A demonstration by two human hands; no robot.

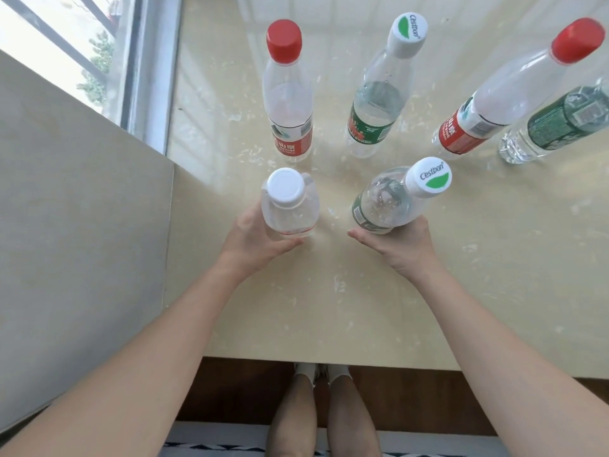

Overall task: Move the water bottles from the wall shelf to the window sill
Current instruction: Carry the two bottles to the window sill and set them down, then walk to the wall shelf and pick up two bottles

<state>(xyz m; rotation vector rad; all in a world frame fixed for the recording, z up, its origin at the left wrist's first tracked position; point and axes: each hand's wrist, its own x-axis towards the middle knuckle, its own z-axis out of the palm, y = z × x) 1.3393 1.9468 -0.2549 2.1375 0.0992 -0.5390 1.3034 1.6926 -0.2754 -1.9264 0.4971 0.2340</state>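
Observation:
My left hand (255, 240) grips a small clear bottle with a plain white cap (290, 206), held upright on or just above the window sill (329, 308). My right hand (400, 244) holds a green-labelled bottle with a white Cestbon cap (392, 199), tilted to the right. Behind them several bottles stand on the sill: a red-capped one (288, 94), a green-labelled Cestbon one (379, 94), another red-capped one (501, 103) and a green-labelled one (557, 127) at the right edge, its top cut off.
The window frame and glass (141, 77) run along the sill's left back. A beige wall return (82, 209) bounds the sill on the left. The sill's front edge lies near my legs (323, 417), above a dark wooden floor.

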